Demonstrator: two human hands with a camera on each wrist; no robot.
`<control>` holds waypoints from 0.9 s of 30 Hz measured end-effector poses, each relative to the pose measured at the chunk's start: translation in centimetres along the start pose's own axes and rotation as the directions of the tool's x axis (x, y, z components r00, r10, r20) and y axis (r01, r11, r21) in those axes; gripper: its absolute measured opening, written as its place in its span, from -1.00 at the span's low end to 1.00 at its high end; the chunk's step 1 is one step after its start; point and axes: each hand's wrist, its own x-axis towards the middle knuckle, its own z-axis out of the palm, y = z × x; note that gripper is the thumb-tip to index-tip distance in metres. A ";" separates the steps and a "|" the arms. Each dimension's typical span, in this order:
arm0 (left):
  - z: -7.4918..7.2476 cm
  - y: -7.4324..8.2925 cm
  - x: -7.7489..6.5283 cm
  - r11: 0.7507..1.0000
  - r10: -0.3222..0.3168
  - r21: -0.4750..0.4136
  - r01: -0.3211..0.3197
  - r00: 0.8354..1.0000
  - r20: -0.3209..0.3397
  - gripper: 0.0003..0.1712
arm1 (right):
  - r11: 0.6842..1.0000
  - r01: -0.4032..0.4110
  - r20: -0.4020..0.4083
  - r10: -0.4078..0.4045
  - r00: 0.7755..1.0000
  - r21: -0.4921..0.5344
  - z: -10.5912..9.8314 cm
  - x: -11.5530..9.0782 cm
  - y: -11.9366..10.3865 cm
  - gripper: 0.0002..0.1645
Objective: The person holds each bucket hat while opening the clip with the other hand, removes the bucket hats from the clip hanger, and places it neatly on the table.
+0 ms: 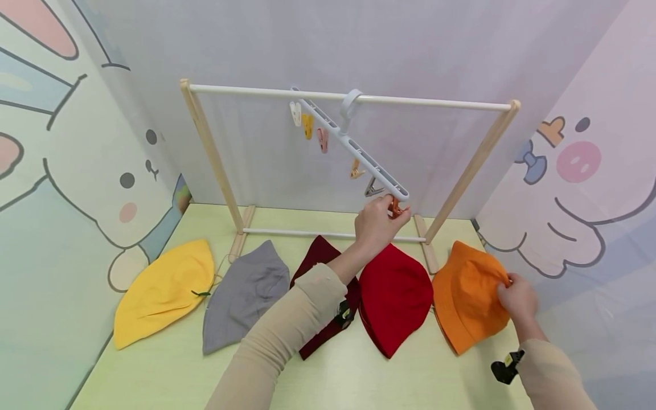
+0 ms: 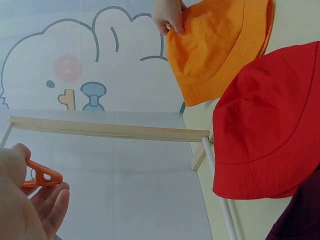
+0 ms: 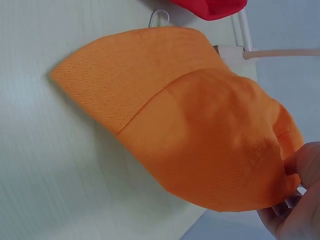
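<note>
My left hand [image 1: 378, 221] pinches an orange clothespin [image 2: 44, 176] at the near end of the pale blue clip hanger [image 1: 374, 165]. The hanger hooks over the rack's white top bar and slants toward me. At the right, my right hand [image 1: 519, 299] grips the crown of an orange bucket hat [image 1: 468, 296], its fingers partly hidden behind the fabric in the right wrist view. The hat's crown is raised toward the hand. Beside it lies a red bucket hat [image 1: 397, 299], below my left hand.
A wooden rack [image 1: 471, 165] stands at the back of the table. Left of the red hat lie a dark maroon hat [image 1: 320, 253], a grey hat [image 1: 248, 299] and a yellow hat [image 1: 164, 290]. Several other clothespins, including a yellow clothespin [image 1: 307, 126], hang along the hanger.
</note>
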 end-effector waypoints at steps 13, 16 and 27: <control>-0.1 0.2 -0.1 1.000 -0.016 0.005 0.016 1.000 0.017 -0.70 | 0.982 -0.020 0.121 0.044 0.992 -0.188 0.6 -0.1 1.4 -0.45; -0.1 0.2 -0.1 1.000 -0.009 0.002 0.009 1.000 0.021 -0.70 | 0.976 -0.011 0.183 0.052 0.982 -0.217 0.7 -0.1 1.7 -0.42; 0.0 0.3 0.1 1.000 0.009 0.016 -0.010 1.000 0.024 -0.69 | 0.979 -0.093 0.246 0.136 0.960 -0.179 1.7 -0.3 2.3 -0.28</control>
